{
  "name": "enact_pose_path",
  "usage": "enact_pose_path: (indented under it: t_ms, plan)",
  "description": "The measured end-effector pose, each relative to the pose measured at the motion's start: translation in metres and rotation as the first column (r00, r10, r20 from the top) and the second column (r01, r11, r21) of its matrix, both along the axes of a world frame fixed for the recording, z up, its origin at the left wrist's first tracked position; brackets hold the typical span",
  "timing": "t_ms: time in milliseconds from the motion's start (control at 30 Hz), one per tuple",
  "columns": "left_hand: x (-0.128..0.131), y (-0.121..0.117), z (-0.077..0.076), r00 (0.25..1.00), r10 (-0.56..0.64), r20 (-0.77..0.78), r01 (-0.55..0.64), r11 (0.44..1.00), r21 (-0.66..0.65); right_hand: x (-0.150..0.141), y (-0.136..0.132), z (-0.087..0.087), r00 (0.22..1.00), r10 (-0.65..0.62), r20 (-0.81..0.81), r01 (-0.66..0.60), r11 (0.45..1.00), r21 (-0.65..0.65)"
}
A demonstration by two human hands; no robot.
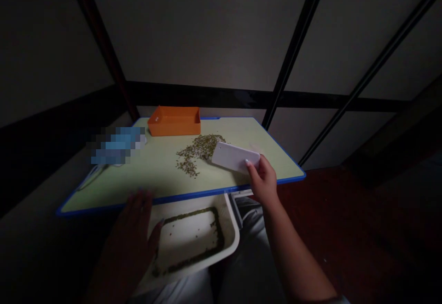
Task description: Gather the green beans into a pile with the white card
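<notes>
My right hand grips a flat white plastic scraper by its right end, thumb on top. The scraper's far left end meets a spread-out heap of small greenish-brown dried bits on the pale yellow-green tabletop. In shadow at the table's near edge, my left hand has its fingers stretched out and holds nothing. Beside it, below the table edge, a white basin rests at the lap, with similar bits along its inner corners and a few scattered on its bottom.
An orange open box stands at the table's back left. At the left edge lies a blurred-out blue object with a pale cord. Panelled walls rise behind the table. Dark red floor shows on the right.
</notes>
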State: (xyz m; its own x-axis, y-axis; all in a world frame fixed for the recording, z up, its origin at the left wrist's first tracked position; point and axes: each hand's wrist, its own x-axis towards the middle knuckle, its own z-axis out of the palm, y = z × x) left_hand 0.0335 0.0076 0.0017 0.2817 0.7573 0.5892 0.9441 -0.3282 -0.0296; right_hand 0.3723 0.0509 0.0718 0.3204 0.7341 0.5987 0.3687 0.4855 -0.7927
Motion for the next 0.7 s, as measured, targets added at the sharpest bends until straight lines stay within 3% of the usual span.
enact_pose_path:
  t_ms: [100,167,333,700]
  plan:
    - [0.002,-0.002,0.003,1.000,0.003,-0.004,-0.003,1.000,0.004,-0.013,0.019,0.008,0.975,0.192,-0.112,-0.197,0.980,-0.032]
    - [0.003,-0.004,0.005,1.000,0.010,-0.003,-0.010,1.000,0.009,-0.018,0.034,0.008,0.960,0.240,-0.144,-0.249,0.967,-0.050]
    - [0.003,-0.006,0.009,1.000,-0.008,-0.025,0.008,1.000,0.016,-0.020,0.056,-0.002,0.936,0.266,-0.232,-0.294,0.951,-0.095]
    - [0.005,-0.006,0.009,1.000,0.017,-0.004,-0.017,1.000,0.000,-0.019,0.054,-0.003,0.904,0.341,-0.257,-0.384,0.913,-0.140]
